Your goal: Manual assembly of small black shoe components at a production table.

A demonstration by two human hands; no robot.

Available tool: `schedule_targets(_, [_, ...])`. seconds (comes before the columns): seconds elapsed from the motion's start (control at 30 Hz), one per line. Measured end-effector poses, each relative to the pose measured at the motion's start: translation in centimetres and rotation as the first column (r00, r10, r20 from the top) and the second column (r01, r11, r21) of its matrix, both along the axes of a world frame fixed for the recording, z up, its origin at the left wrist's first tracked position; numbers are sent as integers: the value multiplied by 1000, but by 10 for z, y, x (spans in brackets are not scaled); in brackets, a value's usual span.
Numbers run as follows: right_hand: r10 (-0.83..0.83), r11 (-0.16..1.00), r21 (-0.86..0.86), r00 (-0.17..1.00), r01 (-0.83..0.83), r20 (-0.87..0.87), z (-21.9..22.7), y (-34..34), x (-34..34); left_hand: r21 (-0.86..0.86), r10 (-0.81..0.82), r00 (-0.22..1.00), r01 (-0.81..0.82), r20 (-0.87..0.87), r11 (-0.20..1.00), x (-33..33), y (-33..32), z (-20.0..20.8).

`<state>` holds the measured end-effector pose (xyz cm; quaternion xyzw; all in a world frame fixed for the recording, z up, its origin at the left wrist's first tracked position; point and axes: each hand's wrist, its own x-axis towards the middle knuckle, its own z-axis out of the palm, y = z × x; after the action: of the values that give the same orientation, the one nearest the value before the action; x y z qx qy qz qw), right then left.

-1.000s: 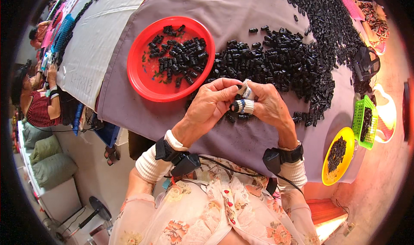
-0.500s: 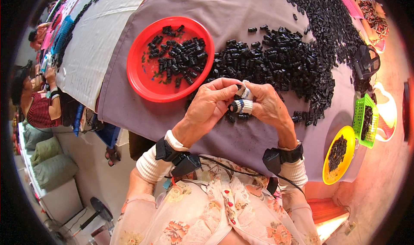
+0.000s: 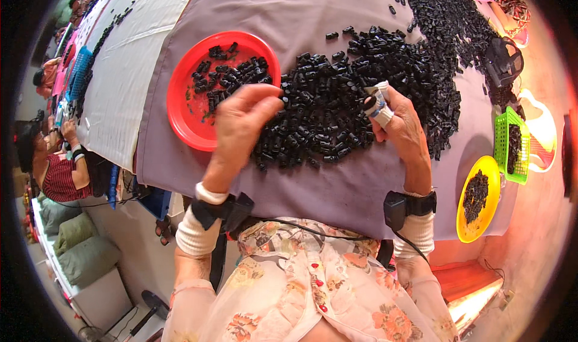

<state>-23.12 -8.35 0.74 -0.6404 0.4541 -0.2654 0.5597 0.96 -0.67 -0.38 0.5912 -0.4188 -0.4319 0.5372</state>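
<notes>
My left hand (image 3: pixel 238 128) hovers at the right rim of a red bowl (image 3: pixel 182 128) with small black cylindrical parts (image 3: pixel 235 74) inside. Its thumb and fingertips reach the edge of a loose pile of the same parts (image 3: pixel 337 110). Motion smears those fingers slightly, and whether a part is between them is unclear. Over the right side of the pile is my right hand (image 3: pixel 404 122), its thumb and forefinger wrapped in whitish bands (image 3: pixel 379 108). Those two fingers are drawn together around something small and greyish that I cannot make out.
More black parts (image 3: pixel 445 35) spread to the far right on the mauve cloth (image 3: pixel 241 5). At the right are a yellow dish (image 3: pixel 494 179), a green basket (image 3: pixel 527 152) and a black bag (image 3: pixel 504 62). A person in a striped top (image 3: pixel 60 176) sits at the far left.
My hands, together before in front of the pile, have parted. The left has moved left to the red bowl's rim, the right to the right and farther out over the pile.
</notes>
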Motion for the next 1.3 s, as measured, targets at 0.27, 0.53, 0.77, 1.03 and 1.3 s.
schedule_targets(0.27, [-42, 999, 15, 998, 42, -49, -5, 5, -15, -111, -340, 670, 534, 660, 838, -90, -16, -45])
schedule_targets(0.53, [-35, 997, 71, 999, 35, 9, -12, 7, -20, -103, -354, 726, 503, 590, 858, -90, -19, -54])
schedule_targets(0.77, [13, 992, 127, 998, -21, 61, 2, 15, 5, 77, -181, 609, 372, -772, 925, -37, -8, -20])
schedule_targets(1.03, [130, 982, 120, 986, -143, 109, 3, 21, 38, -48, -145, 351, 270, -925, 962, -24, 8, -13])
schedule_targets(1.3, [180, 979, 75, 978, -188, 102, 5, 23, 55, -57, -129, 300, 237, -945, 970, -24, 12, -15])
